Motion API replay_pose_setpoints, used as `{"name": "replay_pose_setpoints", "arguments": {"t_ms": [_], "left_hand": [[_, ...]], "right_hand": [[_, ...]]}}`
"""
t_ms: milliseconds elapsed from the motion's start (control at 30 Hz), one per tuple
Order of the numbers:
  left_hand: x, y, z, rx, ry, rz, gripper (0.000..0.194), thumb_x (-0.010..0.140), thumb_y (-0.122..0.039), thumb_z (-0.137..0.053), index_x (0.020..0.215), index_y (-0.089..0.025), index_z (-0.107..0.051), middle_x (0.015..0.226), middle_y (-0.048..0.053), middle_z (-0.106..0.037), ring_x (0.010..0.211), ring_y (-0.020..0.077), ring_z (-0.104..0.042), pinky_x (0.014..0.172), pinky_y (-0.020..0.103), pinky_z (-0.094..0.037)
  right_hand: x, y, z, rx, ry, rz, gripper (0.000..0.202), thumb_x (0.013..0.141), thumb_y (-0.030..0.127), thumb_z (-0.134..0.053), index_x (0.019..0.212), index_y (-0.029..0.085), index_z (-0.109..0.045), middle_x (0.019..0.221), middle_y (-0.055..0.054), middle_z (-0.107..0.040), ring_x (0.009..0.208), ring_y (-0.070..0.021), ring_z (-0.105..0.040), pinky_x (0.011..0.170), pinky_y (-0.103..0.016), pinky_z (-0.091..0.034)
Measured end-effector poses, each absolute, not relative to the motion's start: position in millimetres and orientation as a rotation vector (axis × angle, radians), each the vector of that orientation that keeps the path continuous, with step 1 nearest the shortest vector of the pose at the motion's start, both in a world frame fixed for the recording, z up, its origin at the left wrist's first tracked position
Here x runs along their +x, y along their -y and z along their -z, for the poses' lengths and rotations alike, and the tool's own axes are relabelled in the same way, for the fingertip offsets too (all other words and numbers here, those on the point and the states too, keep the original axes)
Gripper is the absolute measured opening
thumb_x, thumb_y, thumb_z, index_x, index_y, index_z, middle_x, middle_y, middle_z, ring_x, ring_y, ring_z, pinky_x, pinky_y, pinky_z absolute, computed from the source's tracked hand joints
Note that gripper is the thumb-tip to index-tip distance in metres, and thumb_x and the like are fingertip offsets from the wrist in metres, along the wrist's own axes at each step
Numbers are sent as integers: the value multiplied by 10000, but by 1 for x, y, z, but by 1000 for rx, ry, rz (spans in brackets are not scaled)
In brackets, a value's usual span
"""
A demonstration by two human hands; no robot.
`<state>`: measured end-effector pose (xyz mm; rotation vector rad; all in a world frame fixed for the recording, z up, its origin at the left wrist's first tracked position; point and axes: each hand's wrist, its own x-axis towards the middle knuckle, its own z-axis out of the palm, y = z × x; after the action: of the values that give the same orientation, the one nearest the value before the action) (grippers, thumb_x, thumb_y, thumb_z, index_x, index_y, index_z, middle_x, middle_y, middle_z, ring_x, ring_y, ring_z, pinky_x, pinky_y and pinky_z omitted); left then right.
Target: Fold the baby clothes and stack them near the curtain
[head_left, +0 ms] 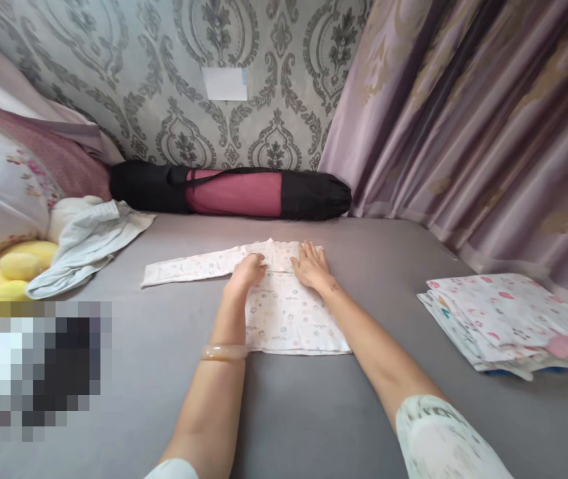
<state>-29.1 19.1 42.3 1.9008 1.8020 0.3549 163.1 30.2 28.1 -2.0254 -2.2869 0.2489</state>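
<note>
A small white long-sleeved shirt (294,316) with a pale print lies on the grey bed sheet in front of me. One sleeve (189,267) stretches out to the left; a folded strip of cloth crosses the top of the body. My left hand (250,269), fingers bent in, grips the cloth at the upper left, where that sleeve meets the body. Flat on the upper right part rests my right hand (310,265), its fingers spread. The cloth beneath both palms is hidden.
To the right is a stack of folded printed clothes (508,319). A black and pink rolled bag (234,193) lies along the wall. A pale grey cloth (92,243) and a yellow plush toy (22,263) sit at left, near a blurred patch. Curtains (443,133) hang at right.
</note>
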Motion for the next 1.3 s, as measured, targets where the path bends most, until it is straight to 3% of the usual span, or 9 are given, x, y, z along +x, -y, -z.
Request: {"name": "replay_pose_setpoints", "arguments": {"t_ms": [233, 433, 667, 1067, 1300], "left_hand": [[-48, -15, -49, 1779, -1845, -573, 406, 889, -217, -466, 1264, -131, -596, 1201, 124, -672, 1092, 205, -628, 917, 248, -459], [-60, -16, -46, 1713, -1877, -661, 417, 837, -179, -484, 1225, -131, -630, 1123, 113, -705, 1070, 213, -641, 906, 268, -479], [-68, -16, -45, 1644, -1864, -764, 420, 852, -152, -465, 1238, -102, -622, 1230, 151, -663, 1135, 218, -623, 953, 283, -463], [-73, -19, -39, 1600, -1920, -746, 421, 850, -137, -443, 1227, -85, -621, 1238, 162, -656, 1152, 217, -612, 983, 295, -437], [-76, -24, -34, 1631, -1941, -793, 413, 819, -132, -447, 1177, -119, -654, 1201, 131, -682, 1147, 208, -611, 985, 297, -435]], "right_hand": [[130, -19, -18, -1814, 2420, -394, 638, 994, 491, -144, 1549, 181, -200, 1625, -72, -87, 1490, -236, -33, 1182, -471, -14], [134, -21, -17, -1817, 2436, -400, 635, 997, 486, -163, 1549, 175, -202, 1625, -74, -89, 1489, -242, -34, 1182, -482, -15], [116, -21, -34, -1814, 2458, -454, 633, 1000, 457, -189, 1540, 127, -223, 1622, -115, -67, 1490, -243, -16, 1180, -478, -2], [87, -19, -23, -1657, 2527, -455, 628, 996, 487, -173, 1543, 185, -233, 1618, -76, -133, 1486, -264, -69, 1176, -507, -36], [63, -31, -30, -1601, 2549, -401, 642, 999, 452, -175, 1527, 97, -256, 1608, -107, -159, 1488, -223, -71, 1188, -460, 7]]}}
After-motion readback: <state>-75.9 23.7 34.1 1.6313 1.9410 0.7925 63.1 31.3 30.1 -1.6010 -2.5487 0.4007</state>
